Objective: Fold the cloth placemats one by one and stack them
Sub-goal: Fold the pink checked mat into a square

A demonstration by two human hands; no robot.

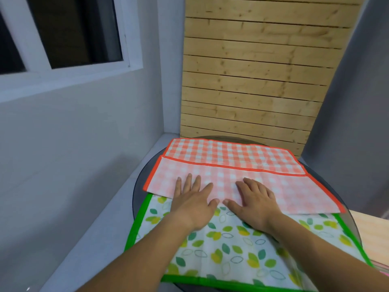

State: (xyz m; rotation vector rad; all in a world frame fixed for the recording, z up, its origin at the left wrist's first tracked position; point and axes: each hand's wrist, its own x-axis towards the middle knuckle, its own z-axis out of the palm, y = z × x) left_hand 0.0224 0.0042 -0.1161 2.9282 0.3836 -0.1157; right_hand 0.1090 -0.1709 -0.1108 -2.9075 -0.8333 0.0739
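Hands (left (193, 202), right (253, 201)) press the orange placemat (231, 153).

Matt cloth on a glossy dark desk

The orange-checked placemat (231, 157) at 12 o'clock is thin matt cloth, orange-bound, and its folded flap shows a paler reverse. The leaf-print placemat (231, 249) at 6 o'clock is smooth matt cloth with green binding. The round desk (140, 182) looks like dark glossy glass. Behind, the slatted panel (252, 81) is bare knotty wood; the wall (84, 144) at 9 o'clock is matt grey paint.
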